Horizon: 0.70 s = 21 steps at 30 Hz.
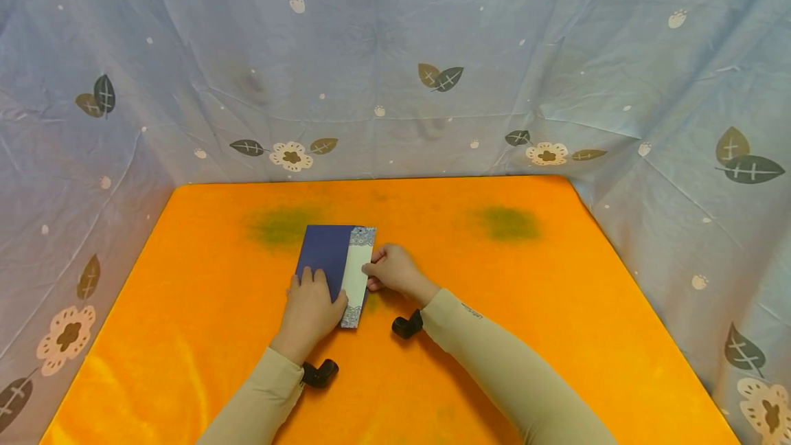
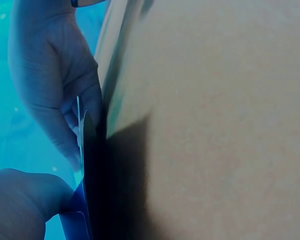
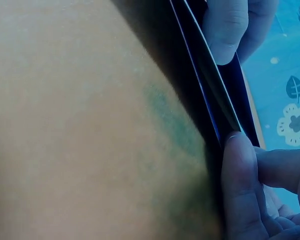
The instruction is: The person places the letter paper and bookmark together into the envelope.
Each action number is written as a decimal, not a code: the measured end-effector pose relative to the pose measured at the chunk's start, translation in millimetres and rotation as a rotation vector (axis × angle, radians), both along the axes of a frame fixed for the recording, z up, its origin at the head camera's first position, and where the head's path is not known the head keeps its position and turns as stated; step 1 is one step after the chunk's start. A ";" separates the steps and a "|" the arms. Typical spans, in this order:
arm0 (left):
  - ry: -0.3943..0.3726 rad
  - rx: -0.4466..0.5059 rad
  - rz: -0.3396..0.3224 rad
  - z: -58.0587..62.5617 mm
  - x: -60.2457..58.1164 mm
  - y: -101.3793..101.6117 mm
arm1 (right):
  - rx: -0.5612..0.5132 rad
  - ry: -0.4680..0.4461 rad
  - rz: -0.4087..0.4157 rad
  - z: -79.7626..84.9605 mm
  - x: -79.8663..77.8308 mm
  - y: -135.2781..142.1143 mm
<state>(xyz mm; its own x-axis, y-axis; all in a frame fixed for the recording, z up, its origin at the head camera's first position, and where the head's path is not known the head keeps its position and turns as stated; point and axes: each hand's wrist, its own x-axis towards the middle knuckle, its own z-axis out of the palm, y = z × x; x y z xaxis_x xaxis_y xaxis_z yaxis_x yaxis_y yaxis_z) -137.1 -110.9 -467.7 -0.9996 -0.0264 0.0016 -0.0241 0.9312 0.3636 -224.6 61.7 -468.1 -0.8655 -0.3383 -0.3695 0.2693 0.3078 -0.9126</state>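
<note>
A dark blue booklet-like cover (image 1: 324, 246) lies on the table, and a white card (image 1: 356, 266) with lace-patterned ends shows along its right side. My left hand (image 1: 309, 311) rests on the blue cover with fingers extended, its thumb beside the white strip. At the card's right edge my right hand (image 1: 398, 272) pinches with thumb and finger. The right wrist view shows the right fingertips (image 3: 240, 165) on the thin edge and the left hand (image 3: 230, 30) farther up. In the left wrist view the left thumb (image 2: 27, 200) touches the blue piece; the other fingers are out of sight.
An orange cloth (image 1: 525, 307) covers the table, with two greenish patches, one (image 1: 284, 224) just behind the blue cover. Blue-grey curtains (image 1: 383, 53) printed with leaves and flowers surround the table. Black wrist devices (image 1: 320, 373) hang by both cuffs.
</note>
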 end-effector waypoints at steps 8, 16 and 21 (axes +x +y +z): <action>-0.001 0.003 0.001 0.5 0.1 -0.2 | 0.011 -0.002 0.008 -2.4 -3.0 -6.1; -0.001 -0.009 -0.003 0.1 -0.1 -0.1 | 0.033 -0.007 0.013 1.4 -4.1 -11.3; -0.004 -0.004 0.000 1.3 0.4 0.0 | 0.022 -0.023 0.023 1.5 -7.1 -13.6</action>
